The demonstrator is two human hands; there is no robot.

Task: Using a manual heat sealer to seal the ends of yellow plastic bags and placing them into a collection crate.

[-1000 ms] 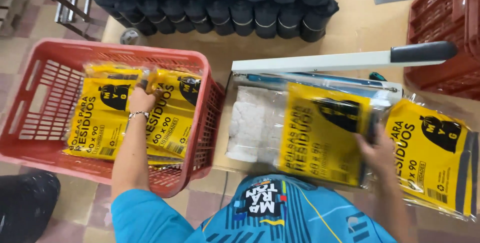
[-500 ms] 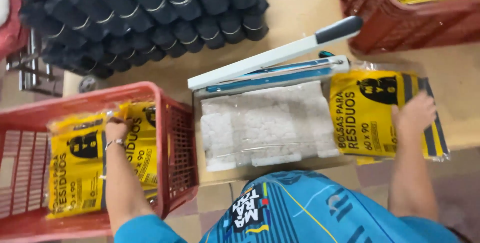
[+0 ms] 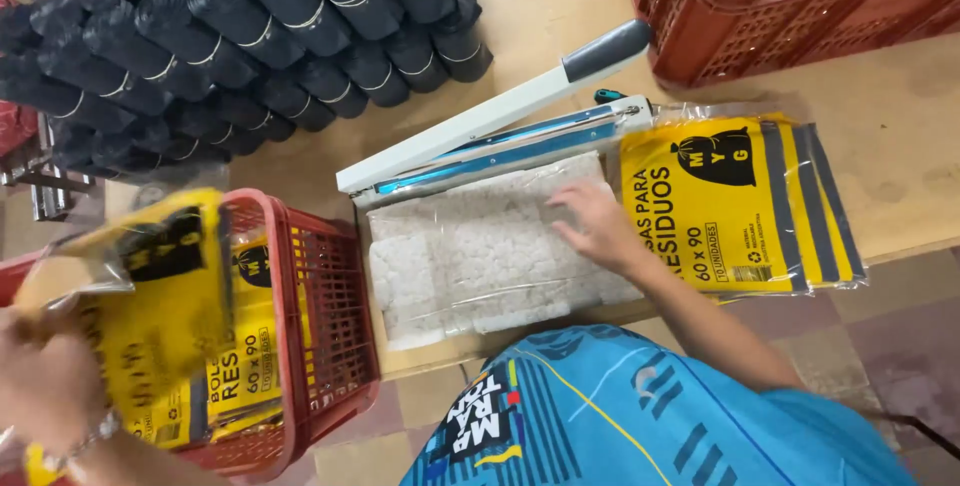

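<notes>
Two hands now diverge: the left hand, earlier pressing packets into the red basket, lifts a yellow packet clenched in its grip, while the right hand, released, has shifted onto the clear-wrapped white pad on the table.

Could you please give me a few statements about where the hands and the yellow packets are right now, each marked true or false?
1. The left hand holds a yellow packet over the red crate. True.
2. The right hand grips the sealer's handle. False: it rests on the clear white-filled pack.
3. The sealer arm is raised. True.
4. The black rolls lie inside the red crate. False: they are stacked on the table.
</notes>
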